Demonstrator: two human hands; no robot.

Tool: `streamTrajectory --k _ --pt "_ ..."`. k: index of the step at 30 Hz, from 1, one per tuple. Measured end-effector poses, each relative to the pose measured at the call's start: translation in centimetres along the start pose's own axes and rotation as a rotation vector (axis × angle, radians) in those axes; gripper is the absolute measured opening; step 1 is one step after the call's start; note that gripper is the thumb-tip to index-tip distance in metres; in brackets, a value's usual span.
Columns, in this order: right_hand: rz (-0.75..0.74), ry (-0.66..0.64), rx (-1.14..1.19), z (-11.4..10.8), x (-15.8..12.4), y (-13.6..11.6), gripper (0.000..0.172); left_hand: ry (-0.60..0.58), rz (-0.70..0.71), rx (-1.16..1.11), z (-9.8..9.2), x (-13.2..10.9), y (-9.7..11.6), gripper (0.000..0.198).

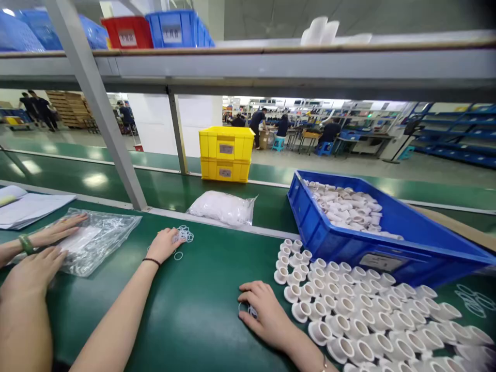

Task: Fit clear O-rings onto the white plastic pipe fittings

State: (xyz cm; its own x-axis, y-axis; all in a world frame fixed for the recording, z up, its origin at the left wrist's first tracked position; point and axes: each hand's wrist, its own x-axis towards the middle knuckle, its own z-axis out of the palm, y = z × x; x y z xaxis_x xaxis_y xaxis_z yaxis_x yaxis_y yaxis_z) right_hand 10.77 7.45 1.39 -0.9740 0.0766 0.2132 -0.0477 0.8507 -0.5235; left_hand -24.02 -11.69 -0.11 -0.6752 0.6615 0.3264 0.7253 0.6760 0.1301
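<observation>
My left hand reaches forward over the green belt, its fingers bunched on a small heap of thin white rings. One loose ring lies just beside that hand. My right hand rests near the front, fingers curled over a few white rings pinched against the thumb. Right of it stand several rows of white plastic caps, open ends up.
A tilted blue bin of white parts sits behind the caps. A co-worker's two hands press on a clear plastic bag at the left. A filled white bag, stacked yellow crates and a slanted metal post lie beyond.
</observation>
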Motion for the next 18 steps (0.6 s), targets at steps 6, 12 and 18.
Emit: streamTrajectory --k 6,12,18 --pt "-0.028 -0.011 -0.02 0.1 0.1 0.2 0.02 0.021 -0.014 -0.106 0.0 0.0 -0.4 0.031" --pt "-0.04 -0.013 -0.057 0.4 0.2 0.6 0.019 0.096 0.014 -0.288 -0.2 -0.2 -0.9 0.02" --pt "-0.042 -0.008 -0.051 0.5 0.0 0.7 0.019 0.188 -0.047 -0.414 -0.7 -0.5 -1.2 0.023"
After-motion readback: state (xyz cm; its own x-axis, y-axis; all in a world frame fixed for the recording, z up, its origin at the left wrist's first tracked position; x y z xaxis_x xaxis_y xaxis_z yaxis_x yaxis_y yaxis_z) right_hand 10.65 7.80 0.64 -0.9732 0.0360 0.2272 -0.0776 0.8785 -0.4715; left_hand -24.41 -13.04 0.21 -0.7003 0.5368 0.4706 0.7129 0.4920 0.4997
